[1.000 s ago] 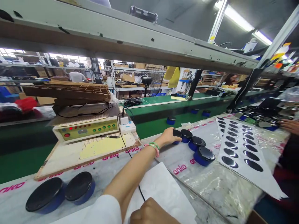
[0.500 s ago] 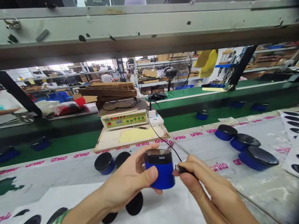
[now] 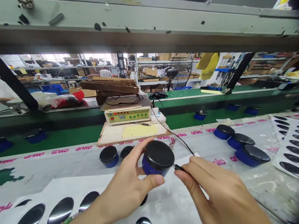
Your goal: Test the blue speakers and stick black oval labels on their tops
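Note:
A round blue device [image 3: 158,157] with a black top is held up by my left hand [image 3: 130,183], thumb in front and fingers behind. Its flat black top faces me. My right hand [image 3: 212,186] pinches a black cable plug [image 3: 181,168], whose metal tip is at the device's right side; whether it is inserted I cannot tell. The thin black cable [image 3: 173,133] runs back toward a white power strip [image 3: 158,116]. Below lies a white sheet [image 3: 173,199] with black discs, partly hidden by my left hand.
More blue devices stand behind my left hand [image 3: 109,156] and at the right [image 3: 252,154]. A tester box [image 3: 128,115] sits on a board. Others are on the green conveyor [image 3: 182,119]. A metal beam [image 3: 149,21] crosses overhead. Disc sheets [image 3: 288,133] lie at right.
My left hand has tilted the device so its top faces me and the side lettering is out of sight. The plug stays beside it. The camera view has shifted.

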The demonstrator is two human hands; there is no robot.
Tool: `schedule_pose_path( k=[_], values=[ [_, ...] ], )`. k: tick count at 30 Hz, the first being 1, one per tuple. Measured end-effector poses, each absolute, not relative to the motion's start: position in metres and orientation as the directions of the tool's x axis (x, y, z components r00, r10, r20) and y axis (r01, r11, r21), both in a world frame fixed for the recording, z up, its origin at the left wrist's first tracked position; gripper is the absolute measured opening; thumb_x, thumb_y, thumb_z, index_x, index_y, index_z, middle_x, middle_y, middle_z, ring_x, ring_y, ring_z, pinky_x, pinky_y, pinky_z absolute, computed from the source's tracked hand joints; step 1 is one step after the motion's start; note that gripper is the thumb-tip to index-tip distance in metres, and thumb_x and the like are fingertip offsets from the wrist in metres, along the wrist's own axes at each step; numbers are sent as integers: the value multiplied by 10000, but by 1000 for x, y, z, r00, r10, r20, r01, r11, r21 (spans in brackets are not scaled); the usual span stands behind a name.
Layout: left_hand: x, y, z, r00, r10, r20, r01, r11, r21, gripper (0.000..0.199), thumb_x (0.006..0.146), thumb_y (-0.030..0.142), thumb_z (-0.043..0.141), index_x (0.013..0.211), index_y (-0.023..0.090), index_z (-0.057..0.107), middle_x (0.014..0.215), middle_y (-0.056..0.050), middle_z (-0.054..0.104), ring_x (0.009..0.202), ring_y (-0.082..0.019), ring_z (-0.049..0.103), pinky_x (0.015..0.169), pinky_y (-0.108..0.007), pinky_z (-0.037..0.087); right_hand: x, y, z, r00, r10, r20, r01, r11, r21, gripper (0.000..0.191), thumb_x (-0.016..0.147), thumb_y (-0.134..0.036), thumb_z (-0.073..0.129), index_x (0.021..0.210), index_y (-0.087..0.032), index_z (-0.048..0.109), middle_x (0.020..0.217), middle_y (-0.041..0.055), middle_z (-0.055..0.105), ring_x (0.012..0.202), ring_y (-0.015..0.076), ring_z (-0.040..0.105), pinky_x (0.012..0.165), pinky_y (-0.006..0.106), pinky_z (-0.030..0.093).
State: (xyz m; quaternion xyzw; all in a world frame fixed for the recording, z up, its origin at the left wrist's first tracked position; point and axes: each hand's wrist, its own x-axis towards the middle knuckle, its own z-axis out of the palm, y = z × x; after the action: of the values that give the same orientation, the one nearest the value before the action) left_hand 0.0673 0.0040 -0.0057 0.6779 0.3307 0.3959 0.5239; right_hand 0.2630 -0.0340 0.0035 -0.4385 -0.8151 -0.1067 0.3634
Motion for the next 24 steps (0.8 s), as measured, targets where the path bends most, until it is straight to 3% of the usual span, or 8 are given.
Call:
schedule_pose_path(
  k=[2,5,8,10,12,15,19,24],
  values=[
    [67,2,-8,411,875,255,176,-351,920,631,827,316,663,1363,394,339,1408,-16,445,1246,-218,497,963,-331,513,259,-33,-2,-330,597,731,816,570,-98,204,934,-191,447,738,-206,501,598,7,462,506,155,447,460,293,297],
    [67,0,-12,387,833,396,368,-533,762,658,864,308,609,1408,380,247,1422,-34,410,1260,-213,474,966,-332,518,255,-29,-15,-271,640,719,759,602,-250,182,940,-154,435,776,-202,497,642,2,462,535,141,457,479,261,341],
    [69,0,-17,453,662,597,482,-745,460,666,871,307,600,1435,210,258,1377,-127,378,1295,-240,415,1031,-348,470,255,-22,-33,-247,757,605,613,606,-507,138,962,-140,397,920,-211,508,750,3,508,635,126,528,550,211,429],
    [73,0,-19,490,465,737,504,-841,195,572,873,226,597,1380,102,363,1259,-150,402,1292,-258,401,1035,-341,469,257,-19,-44,-237,788,569,539,594,-597,162,964,-125,375,987,-232,494,799,-3,522,693,121,550,612,194,463],
    [78,-2,-17,508,242,826,484,-874,-41,386,868,86,555,1251,79,507,1107,-107,432,1177,-208,489,1053,-376,458,258,-20,-53,-236,784,575,495,606,-623,205,958,-114,370,1048,-252,492,833,-4,530,747,126,563,683,198,481],
    [83,-5,-9,564,46,825,425,-872,-242,286,847,-25,484,1029,139,633,847,2,413,752,-57,540,1111,-446,386,260,-26,-61,-239,780,578,476,613,-630,304,943,-117,393,1193,-267,481,864,9,543,813,148,581,755,216,495],
    [82,-4,-3,629,32,777,426,-850,-310,321,816,-49,465,942,178,654,677,51,321,564,-43,471,1086,-429,423,262,-30,-63,-236,768,595,523,616,-589,350,940,-126,390,1258,-253,463,861,29,561,832,170,602,747,223,510],
    [78,-1,-9,602,149,784,469,-861,-196,337,745,-68,448,972,149,570,891,-58,475,896,-152,581,938,-456,537,264,-25,-64,-321,680,659,533,705,-468,121,966,-179,384,961,-229,494,727,2,542,632,145,564,601,212,498]
  ],
)
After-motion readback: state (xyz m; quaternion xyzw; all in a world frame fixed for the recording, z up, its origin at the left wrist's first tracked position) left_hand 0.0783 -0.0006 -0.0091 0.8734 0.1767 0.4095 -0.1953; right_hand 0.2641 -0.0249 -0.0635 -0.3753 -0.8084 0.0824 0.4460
